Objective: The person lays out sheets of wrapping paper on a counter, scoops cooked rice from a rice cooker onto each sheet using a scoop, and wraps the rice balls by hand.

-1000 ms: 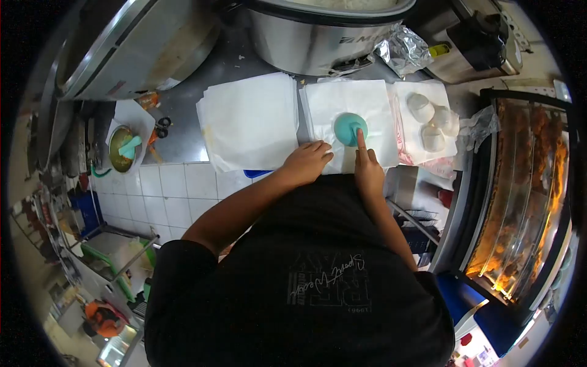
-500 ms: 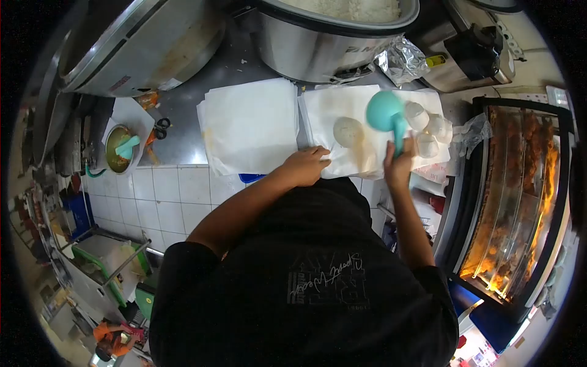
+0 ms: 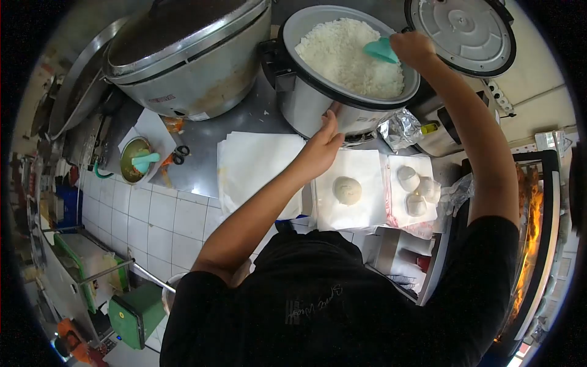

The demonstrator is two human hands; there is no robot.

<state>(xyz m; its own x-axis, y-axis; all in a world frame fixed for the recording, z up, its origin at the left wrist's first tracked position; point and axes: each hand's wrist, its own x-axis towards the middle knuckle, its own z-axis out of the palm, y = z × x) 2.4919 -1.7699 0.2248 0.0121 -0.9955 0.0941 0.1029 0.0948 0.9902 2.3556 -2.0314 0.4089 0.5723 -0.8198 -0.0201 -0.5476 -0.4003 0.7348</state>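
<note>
Inside the large cooker (image 3: pixel 306 113), the teal rice scoop (image 3: pixel 380 51) is dipped into white rice (image 3: pixel 333 46). My right hand (image 3: pixel 414 50) is closed around its handle at the pot's right rim. My left hand (image 3: pixel 321 150) hangs over the paper by the cooker's front wall, fingers stretched out and holding nothing; whether it touches the wall I cannot tell. Below it, a rounded pale mound, apparently rice (image 3: pixel 348 190), sits on a white paper sheet (image 3: pixel 330 214). To the left lies another stack of white paper (image 3: pixel 244 165), partly under my left forearm.
Several small white cups (image 3: pixel 408 177) stand right of the mound. Crumpled foil (image 3: pixel 398 129) lies by the cooker. A metal lid (image 3: pixel 461 30) is at back right, a big covered pot (image 3: pixel 202 73) at left, with scissors (image 3: pixel 178 155) and a bowl (image 3: pixel 133 165). A lit display case (image 3: pixel 529 238) stands right.
My right hand has carried the scoop from above the paper up into the cooker's rice. My left hand has lifted off the paper's edge toward the cooker. The view has shifted forward.
</note>
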